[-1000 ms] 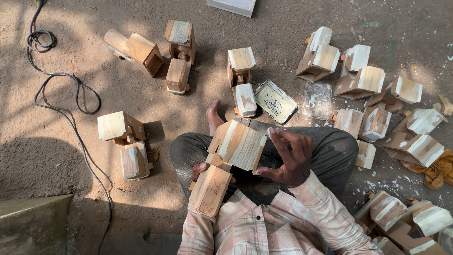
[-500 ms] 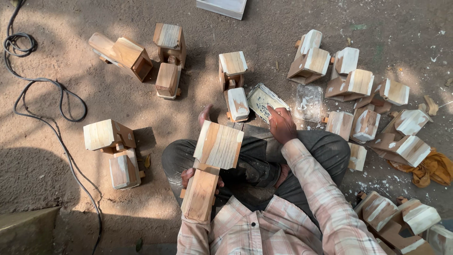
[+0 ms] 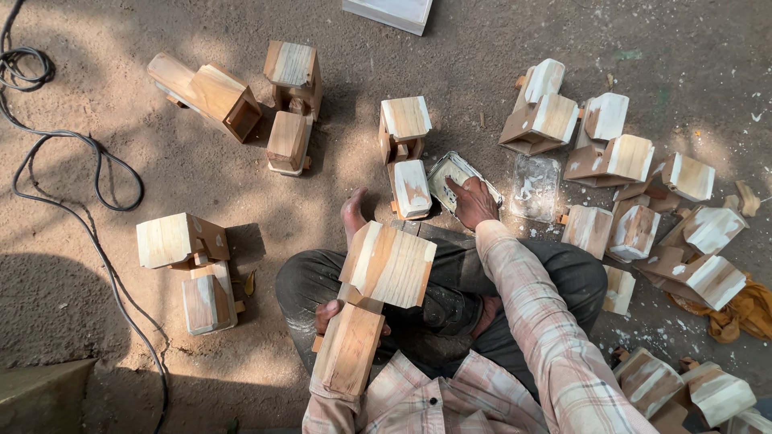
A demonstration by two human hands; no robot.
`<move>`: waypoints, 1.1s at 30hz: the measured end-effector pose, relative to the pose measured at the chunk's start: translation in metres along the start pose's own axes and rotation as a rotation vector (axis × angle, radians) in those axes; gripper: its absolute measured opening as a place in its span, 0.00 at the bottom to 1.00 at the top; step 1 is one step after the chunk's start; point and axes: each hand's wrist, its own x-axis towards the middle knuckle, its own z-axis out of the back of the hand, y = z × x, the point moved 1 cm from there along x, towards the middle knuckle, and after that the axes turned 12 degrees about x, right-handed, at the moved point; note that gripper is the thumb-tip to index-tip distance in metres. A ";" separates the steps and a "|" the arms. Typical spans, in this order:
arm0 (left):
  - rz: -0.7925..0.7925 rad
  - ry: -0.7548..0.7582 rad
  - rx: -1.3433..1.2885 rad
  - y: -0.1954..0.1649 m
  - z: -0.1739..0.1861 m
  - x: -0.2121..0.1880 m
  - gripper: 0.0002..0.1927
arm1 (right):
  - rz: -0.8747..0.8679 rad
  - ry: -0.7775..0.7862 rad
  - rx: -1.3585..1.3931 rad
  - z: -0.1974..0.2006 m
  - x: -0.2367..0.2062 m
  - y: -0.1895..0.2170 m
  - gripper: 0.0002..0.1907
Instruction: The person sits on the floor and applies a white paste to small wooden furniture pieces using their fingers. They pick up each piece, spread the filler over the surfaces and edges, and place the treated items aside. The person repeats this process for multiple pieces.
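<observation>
I sit cross-legged on the ground. My left hand [image 3: 328, 313] grips a wooden toy truck [image 3: 388, 265] from below and holds it over my lap, its long bare end [image 3: 349, 354] pointing toward me. My right hand [image 3: 474, 202] is stretched forward, with its fingers resting in a small flat tin of white paste [image 3: 447, 170] on the ground. It holds nothing that I can see. A similar wooden truck [image 3: 412, 188] lies just left of the tin.
Several wooden trucks smeared with white lie piled at the right [image 3: 611, 161]. Others stand at the left [image 3: 178, 239] and at the back left [image 3: 206, 92]. A clear plastic lid [image 3: 535, 186], an orange cloth [image 3: 745, 310] and a black cable [image 3: 98, 170] lie on the dirt.
My right hand has left the held truck and reached forward to the tin of white paste. My left hand still holds the truck over my lap.
</observation>
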 end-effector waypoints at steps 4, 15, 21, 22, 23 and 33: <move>-0.770 -0.367 0.136 0.027 0.028 -0.001 0.49 | -0.081 0.080 -0.014 0.001 0.005 0.004 0.36; -1.010 -0.480 0.218 0.035 0.044 0.001 0.49 | 0.037 -0.041 0.320 -0.007 0.011 -0.010 0.29; -1.025 -0.492 0.257 0.026 0.039 0.000 0.49 | -0.280 0.068 1.345 0.006 -0.008 -0.013 0.28; -1.034 -0.493 0.262 0.025 0.038 0.000 0.49 | -0.264 0.064 1.446 0.009 -0.022 -0.013 0.27; -1.020 -0.472 0.273 0.024 0.037 -0.001 0.49 | -0.249 0.063 1.547 0.013 -0.038 -0.011 0.27; -1.102 -0.490 0.329 0.023 0.030 0.001 0.48 | 0.488 -0.033 1.237 0.031 -0.161 0.042 0.26</move>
